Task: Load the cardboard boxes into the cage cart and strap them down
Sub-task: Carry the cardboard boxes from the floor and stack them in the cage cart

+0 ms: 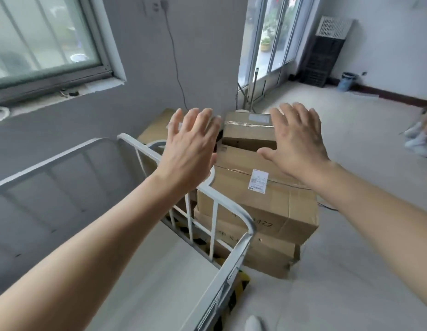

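Observation:
A stack of cardboard boxes (260, 206) stands on the floor just right of the white cage cart (236, 254). On top of the stack lies a small taped box (249, 130); under it is a large box with a white shipping label (259, 181). My left hand (191, 149) hovers open above the cart's corner rail, left of the small box. My right hand (296, 139) is open too, fingers spread, over the right end of that box. Neither hand holds anything. Another box (155, 127) sits behind the cart by the wall.
The cart's white floor (145, 271) lies below my arms. A grey wall with a window (40, 39) is on the left. Glass doors (267, 44), a black crate stack (322, 60) and a blue bin (347, 81) stand at the back. Someone's white shoes (420, 139) are at the right edge.

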A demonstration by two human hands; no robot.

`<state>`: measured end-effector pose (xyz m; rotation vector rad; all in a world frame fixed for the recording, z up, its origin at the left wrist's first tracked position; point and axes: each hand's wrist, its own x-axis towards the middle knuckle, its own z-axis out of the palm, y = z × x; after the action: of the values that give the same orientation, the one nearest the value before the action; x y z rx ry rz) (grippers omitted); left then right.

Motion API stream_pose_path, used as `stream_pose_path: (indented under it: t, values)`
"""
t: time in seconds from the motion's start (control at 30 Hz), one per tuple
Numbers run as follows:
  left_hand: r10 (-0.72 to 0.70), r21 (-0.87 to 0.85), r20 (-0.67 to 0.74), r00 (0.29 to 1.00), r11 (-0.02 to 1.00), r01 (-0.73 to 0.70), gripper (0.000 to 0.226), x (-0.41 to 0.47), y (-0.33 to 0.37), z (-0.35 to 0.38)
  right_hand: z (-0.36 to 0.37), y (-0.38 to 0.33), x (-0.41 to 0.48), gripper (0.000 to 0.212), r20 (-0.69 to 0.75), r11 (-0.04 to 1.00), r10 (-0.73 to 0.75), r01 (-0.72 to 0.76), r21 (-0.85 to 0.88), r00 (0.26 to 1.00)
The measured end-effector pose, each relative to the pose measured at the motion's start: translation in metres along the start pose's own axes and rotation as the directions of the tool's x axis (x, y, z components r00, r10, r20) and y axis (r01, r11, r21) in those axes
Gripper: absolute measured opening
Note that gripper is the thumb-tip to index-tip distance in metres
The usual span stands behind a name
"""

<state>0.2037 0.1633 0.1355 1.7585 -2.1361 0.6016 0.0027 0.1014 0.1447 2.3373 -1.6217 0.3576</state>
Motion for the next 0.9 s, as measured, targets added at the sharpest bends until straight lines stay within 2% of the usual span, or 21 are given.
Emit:
stream_pose_path:
  t: [0.03,0.23,0.37,0.5,0.7,0.9]
  values:
    - [-0.004,-0.006,0.006,1.000,1.000,0.004,0.068,0.019,0.009,0.017,0.007,0.021,0.013,0.080,0.023,0.999,0.043,-0.043,-0.003,0.999]
    - [-0.023,-0.014,0.080,0.997,1.000,0.024,0.066,0.020,0.002,0.052,0.042,0.036,0.016,0.080,0.036,0.998,0.062,-0.062,-0.015,0.997]
    - [-0.061,-0.017,0.181,0.982,0.998,0.065,0.065,0.058,0.024,0.104,0.088,0.079,0.041,0.070,0.122,0.997,0.075,-0.075,-0.004,0.990]
    - [-0.122,-0.019,0.324,0.938,0.991,0.135,0.060,0.090,0.045,0.161,0.140,0.119,0.061,0.069,0.238,0.996,0.085,-0.092,0.021,0.967]
    - [-0.191,0.028,0.560,0.806,0.977,0.212,0.053,0.108,0.051,0.238,0.206,0.153,0.071,0.066,0.397,0.981,0.151,-0.187,0.053,0.905]
    - [-0.255,0.045,0.700,0.668,0.948,0.315,0.051,0.114,0.036,0.313,0.273,0.167,0.063,0.067,0.566,0.936,0.268,-0.351,0.040,0.780]
